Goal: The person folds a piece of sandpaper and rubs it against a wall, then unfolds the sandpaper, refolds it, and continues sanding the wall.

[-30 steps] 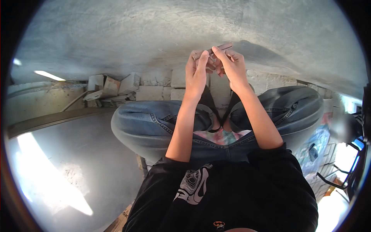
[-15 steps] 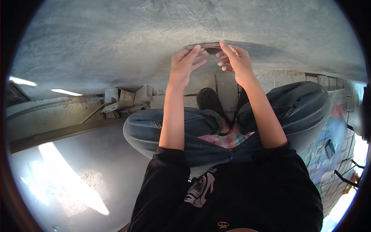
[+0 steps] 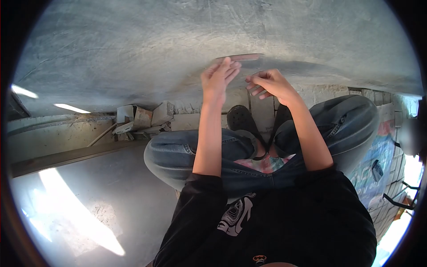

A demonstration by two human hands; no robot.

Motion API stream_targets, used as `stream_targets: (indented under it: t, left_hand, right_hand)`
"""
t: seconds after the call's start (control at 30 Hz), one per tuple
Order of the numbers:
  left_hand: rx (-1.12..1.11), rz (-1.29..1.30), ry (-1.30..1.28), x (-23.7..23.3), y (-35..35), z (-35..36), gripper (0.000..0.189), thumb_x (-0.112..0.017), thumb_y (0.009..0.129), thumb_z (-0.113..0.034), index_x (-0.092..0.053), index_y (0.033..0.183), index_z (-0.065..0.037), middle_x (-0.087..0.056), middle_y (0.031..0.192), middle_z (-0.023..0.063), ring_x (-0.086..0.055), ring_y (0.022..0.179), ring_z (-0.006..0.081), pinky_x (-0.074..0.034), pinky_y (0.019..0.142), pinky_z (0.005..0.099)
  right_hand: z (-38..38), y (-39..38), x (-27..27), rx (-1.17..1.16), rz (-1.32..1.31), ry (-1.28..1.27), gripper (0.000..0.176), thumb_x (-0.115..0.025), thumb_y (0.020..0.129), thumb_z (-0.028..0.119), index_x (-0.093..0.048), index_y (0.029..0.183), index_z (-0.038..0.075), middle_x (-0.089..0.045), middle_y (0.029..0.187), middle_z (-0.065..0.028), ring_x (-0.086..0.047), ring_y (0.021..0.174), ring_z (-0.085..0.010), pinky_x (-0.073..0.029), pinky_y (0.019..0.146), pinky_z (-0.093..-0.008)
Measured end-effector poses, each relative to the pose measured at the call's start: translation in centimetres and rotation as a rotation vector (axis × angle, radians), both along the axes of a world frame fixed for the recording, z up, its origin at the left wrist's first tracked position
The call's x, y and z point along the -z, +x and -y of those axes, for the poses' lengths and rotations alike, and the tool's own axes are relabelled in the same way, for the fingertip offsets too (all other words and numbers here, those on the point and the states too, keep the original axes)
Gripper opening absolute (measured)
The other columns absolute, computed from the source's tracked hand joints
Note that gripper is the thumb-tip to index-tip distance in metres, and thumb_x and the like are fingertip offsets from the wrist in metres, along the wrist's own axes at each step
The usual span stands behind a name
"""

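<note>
Sitting knees apart in a black shirt (image 3: 289,213) whose pale print (image 3: 238,217) is too small to read, a person holds a slim strip (image 3: 250,57) at 12 o'clock, before a grey wall (image 3: 155,26). The left hand (image 3: 214,86) appears to pinch it, while the right hand (image 3: 278,84), free of it, has bent fingers, their tips too blurred to judge; the strip is lifted, not set down. A banner (image 3: 377,149) at 3 o'clock bears only partly visible lettering.
</note>
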State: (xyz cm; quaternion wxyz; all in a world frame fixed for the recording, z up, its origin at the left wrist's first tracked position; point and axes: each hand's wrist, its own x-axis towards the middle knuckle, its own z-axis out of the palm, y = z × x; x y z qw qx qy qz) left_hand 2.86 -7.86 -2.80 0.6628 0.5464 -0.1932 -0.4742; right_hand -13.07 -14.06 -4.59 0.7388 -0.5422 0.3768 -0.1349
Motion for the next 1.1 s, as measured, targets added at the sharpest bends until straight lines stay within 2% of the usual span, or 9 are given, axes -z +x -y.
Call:
stream_targets:
  t: [0.1,0.23,0.3,0.4,0.53,0.6,0.7,0.83,1.1]
  left_hand:
    - [-0.197,0.166,0.091,-1.1,3.1,-1.7,0.031,-0.059,0.084,-0.016,-0.053,0.098,0.011,-0.060,0.094,0.0205,-0.059,0.093,0.0288,-0.047,0.089,0.0352]
    - [-0.212,0.163,0.063,-0.6,4.0,-2.0,0.031,-0.059,0.084,-0.016,-0.053,0.098,0.011,-0.059,0.094,0.0213,-0.060,0.093,0.0287,-0.048,0.088,0.0356]
    - [-0.116,0.144,-0.043,0.8,2.4,-1.5,0.025,-0.059,0.084,-0.015,-0.057,0.092,0.008,-0.062,0.086,0.0175,-0.062,0.083,0.0256,-0.051,0.081,0.0347]
    - [-0.094,0.037,-0.003,1.6,-1.0,-0.1,0.025,-0.059,0.084,-0.016,-0.057,0.091,0.008,-0.062,0.086,0.0179,-0.062,0.083,0.0257,-0.051,0.081,0.0352]
    - [-0.103,-0.015,-0.014,0.4,0.3,-0.7,0.031,-0.059,0.083,-0.015,-0.053,0.096,0.013,-0.059,0.094,0.0221,-0.061,0.090,0.0287,-0.049,0.086,0.0353]
    - [-0.307,0.196,-0.008,-1.3,2.6,-1.7,0.030,-0.059,0.083,-0.014,-0.054,0.096,0.012,-0.060,0.092,0.0201,-0.061,0.089,0.0286,-0.050,0.086,0.0354]
    - [-0.265,0.235,-0.011,-2.1,3.8,-2.1,0.026,-0.059,0.084,-0.016,-0.058,0.092,0.009,-0.062,0.085,0.0170,-0.063,0.081,0.0249,-0.052,0.080,0.0343]
    - [-0.119,0.231,-0.043,0.8,-0.2,-0.4,0.026,-0.058,0.084,-0.014,-0.057,0.091,0.011,-0.062,0.084,0.0172,-0.063,0.081,0.0249,-0.052,0.079,0.0338]
    - [-0.054,0.125,0.051,0.6,-1.3,0.1,0.032,-0.060,0.083,-0.018,-0.056,0.097,0.010,-0.061,0.092,0.0196,-0.062,0.087,0.0272,-0.050,0.082,0.0360]
  right_hand:
    - [0.1,-0.5,-0.4,0.015,-0.104,-0.030,0.033,-0.059,0.082,0.032,-0.062,0.096,0.002,-0.064,0.086,-0.0075,-0.060,0.069,-0.0111,-0.047,0.052,-0.0209]
    - [0.0,0.1,-0.3,0.003,-0.091,-0.033,0.031,-0.057,0.083,0.030,-0.062,0.098,0.002,-0.064,0.088,-0.0069,-0.060,0.069,-0.0114,-0.047,0.054,-0.0220]
    - [-0.5,0.6,0.0,-0.050,-0.050,-0.024,0.031,-0.057,0.084,0.031,-0.062,0.098,0.003,-0.064,0.088,-0.0062,-0.060,0.070,-0.0115,-0.047,0.056,-0.0224]
    - [-1.0,0.9,0.5,-0.034,0.012,-0.002,0.031,-0.057,0.084,0.030,-0.062,0.098,0.003,-0.064,0.088,-0.0062,-0.060,0.070,-0.0114,-0.047,0.056,-0.0224]
    - [-0.5,0.0,0.2,-0.011,-0.070,-0.005,0.030,-0.056,0.085,0.029,-0.062,0.099,0.004,-0.064,0.088,-0.0062,-0.060,0.070,-0.0113,-0.047,0.056,-0.0225]
    - [-0.2,-0.4,0.1,0.007,-0.128,-0.028,0.029,-0.054,0.086,0.028,-0.062,0.099,0.003,-0.064,0.088,-0.0061,-0.060,0.070,-0.0114,-0.047,0.055,-0.0228]
    - [-0.2,-0.1,0.6,0.003,-0.069,-0.028,0.029,-0.053,0.087,0.028,-0.062,0.100,0.004,-0.064,0.088,-0.0060,-0.060,0.070,-0.0114,-0.047,0.055,-0.0225]
    - [-0.9,1.0,0.2,-0.021,-0.009,-0.032,0.030,-0.051,0.087,0.028,-0.061,0.101,0.003,-0.064,0.087,-0.0063,-0.060,0.070,-0.0114,-0.047,0.054,-0.0221]
    - [-0.2,0.8,-0.2,0.323,0.122,0.044,0.036,-0.055,0.085,0.036,-0.059,0.098,0.003,-0.063,0.085,-0.0067,-0.061,0.070,-0.0127,-0.048,0.054,-0.0210]
